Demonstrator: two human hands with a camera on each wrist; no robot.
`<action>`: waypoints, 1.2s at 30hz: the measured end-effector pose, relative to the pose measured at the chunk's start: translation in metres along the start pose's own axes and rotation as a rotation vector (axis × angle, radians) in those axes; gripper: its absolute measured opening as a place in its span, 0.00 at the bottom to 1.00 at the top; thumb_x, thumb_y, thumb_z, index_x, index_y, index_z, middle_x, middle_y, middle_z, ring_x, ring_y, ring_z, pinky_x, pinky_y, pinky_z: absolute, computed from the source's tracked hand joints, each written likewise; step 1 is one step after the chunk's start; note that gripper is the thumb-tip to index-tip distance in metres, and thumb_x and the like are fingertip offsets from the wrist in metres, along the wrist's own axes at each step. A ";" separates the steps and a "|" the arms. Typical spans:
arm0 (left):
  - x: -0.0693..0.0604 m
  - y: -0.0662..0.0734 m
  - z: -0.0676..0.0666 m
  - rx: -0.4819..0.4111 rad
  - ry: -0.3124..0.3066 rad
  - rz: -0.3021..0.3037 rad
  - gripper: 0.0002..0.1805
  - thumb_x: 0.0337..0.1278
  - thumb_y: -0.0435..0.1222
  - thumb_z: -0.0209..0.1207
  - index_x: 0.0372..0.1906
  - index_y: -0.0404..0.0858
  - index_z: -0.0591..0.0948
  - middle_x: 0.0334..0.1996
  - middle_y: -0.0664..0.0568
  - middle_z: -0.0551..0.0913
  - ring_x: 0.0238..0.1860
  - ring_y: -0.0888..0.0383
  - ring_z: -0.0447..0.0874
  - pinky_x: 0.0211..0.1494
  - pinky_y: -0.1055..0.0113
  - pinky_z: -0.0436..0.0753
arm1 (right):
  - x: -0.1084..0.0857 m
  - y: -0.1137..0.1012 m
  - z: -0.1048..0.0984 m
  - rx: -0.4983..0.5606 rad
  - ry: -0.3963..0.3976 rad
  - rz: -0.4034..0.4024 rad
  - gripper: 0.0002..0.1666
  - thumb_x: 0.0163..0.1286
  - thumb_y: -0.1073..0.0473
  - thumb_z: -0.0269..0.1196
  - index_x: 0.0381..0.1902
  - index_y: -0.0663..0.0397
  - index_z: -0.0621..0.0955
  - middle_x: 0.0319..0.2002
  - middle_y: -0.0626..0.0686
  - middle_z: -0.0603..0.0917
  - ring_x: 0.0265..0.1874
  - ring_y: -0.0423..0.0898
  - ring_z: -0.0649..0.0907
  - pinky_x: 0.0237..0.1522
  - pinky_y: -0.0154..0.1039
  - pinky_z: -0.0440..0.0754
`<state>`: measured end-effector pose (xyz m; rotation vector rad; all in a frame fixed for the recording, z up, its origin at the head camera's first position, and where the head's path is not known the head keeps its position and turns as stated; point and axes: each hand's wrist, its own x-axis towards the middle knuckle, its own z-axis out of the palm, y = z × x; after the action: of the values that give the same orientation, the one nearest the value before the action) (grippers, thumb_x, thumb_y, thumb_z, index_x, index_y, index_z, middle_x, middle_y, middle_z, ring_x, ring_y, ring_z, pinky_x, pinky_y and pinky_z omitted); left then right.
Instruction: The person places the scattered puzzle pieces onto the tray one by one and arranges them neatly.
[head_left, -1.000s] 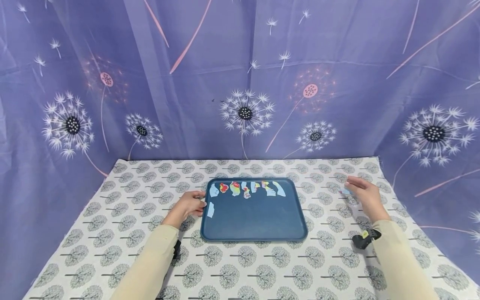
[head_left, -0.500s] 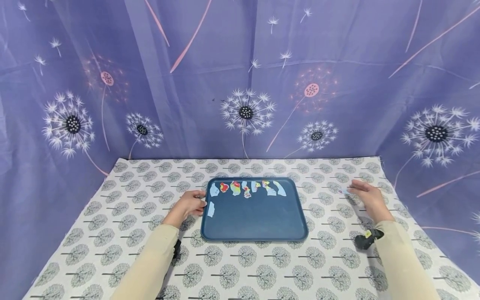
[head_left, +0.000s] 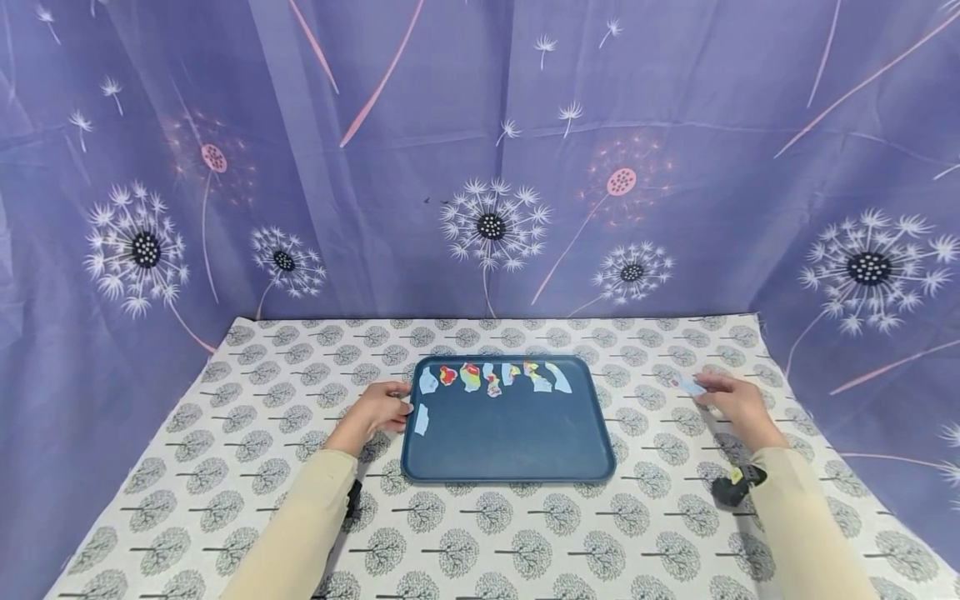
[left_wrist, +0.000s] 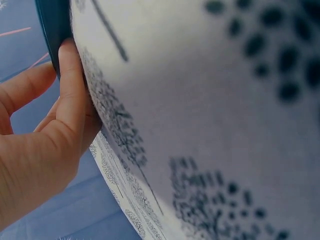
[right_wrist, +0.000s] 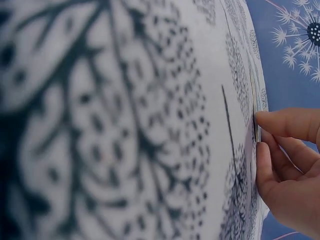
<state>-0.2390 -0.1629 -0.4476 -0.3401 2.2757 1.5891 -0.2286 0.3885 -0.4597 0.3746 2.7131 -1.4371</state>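
In the head view, a dark blue tray (head_left: 510,442) lies on the cloth with a row of torn-looking paper scraps, pale blue, red and yellow, along its far side. One pale blue scrap (head_left: 422,419) lies below the row's left end. My left hand (head_left: 377,408) holds the tray's left rim between thumb and fingers; the left wrist view shows the fingertips at the tray edge (left_wrist: 48,25). Off to the right, my right hand (head_left: 738,406) pinches a light-blue paper scrap (head_left: 688,384) low over the cloth. From the right wrist, only the scrap's thin edge shows between the fingertips.
A white cloth (head_left: 532,533) printed with grey trees covers the table. Behind and at both sides hangs a purple curtain (head_left: 390,208) with dandelion prints. Black wrist cameras sit below both wrists, the right one (head_left: 731,487) in plain sight.
My right hand has shifted slightly right and nearer to me, and more of the light-blue scrap shows beyond its fingertips. The left hand and tray stay where they were.
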 end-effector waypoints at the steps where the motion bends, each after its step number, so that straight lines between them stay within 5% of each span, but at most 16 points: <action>1: 0.000 0.000 0.000 0.000 0.001 -0.001 0.27 0.57 0.21 0.56 0.64 0.29 0.71 0.34 0.41 0.78 0.28 0.55 0.78 0.33 0.65 0.86 | -0.001 0.000 -0.001 0.010 -0.009 0.005 0.35 0.64 0.59 0.63 0.67 0.64 0.67 0.67 0.67 0.65 0.44 0.37 0.76 0.43 0.31 0.81; 5: 0.000 0.000 0.000 0.000 0.002 -0.007 0.26 0.58 0.22 0.56 0.63 0.30 0.71 0.34 0.41 0.78 0.29 0.54 0.78 0.32 0.65 0.86 | -0.004 0.000 -0.002 0.055 -0.032 0.012 0.35 0.64 0.58 0.65 0.67 0.64 0.68 0.63 0.64 0.69 0.36 0.29 0.75 0.38 0.28 0.82; 14: 0.000 0.000 0.000 -0.003 -0.002 -0.004 0.25 0.58 0.22 0.56 0.63 0.29 0.72 0.32 0.41 0.79 0.29 0.55 0.79 0.32 0.66 0.86 | -0.004 0.000 -0.001 0.175 -0.054 0.063 0.38 0.62 0.61 0.66 0.69 0.63 0.66 0.48 0.50 0.69 0.34 0.34 0.77 0.39 0.34 0.85; 25: 0.000 0.002 0.000 0.014 0.003 -0.012 0.26 0.58 0.22 0.56 0.63 0.30 0.72 0.34 0.41 0.78 0.29 0.54 0.79 0.32 0.66 0.86 | -0.005 -0.001 0.000 0.029 0.033 0.003 0.32 0.70 0.58 0.58 0.67 0.67 0.66 0.49 0.60 0.75 0.32 0.35 0.79 0.34 0.32 0.83; 36: 0.000 0.001 -0.001 0.017 0.004 -0.013 0.26 0.58 0.23 0.56 0.63 0.31 0.72 0.34 0.40 0.78 0.30 0.54 0.79 0.32 0.66 0.86 | -0.003 -0.007 0.003 0.165 0.048 -0.003 0.34 0.70 0.63 0.58 0.69 0.71 0.61 0.37 0.45 0.77 0.30 0.30 0.80 0.39 0.27 0.83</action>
<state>-0.2394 -0.1631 -0.4466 -0.3529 2.2840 1.5634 -0.2280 0.3821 -0.4549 0.4185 2.6396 -1.6802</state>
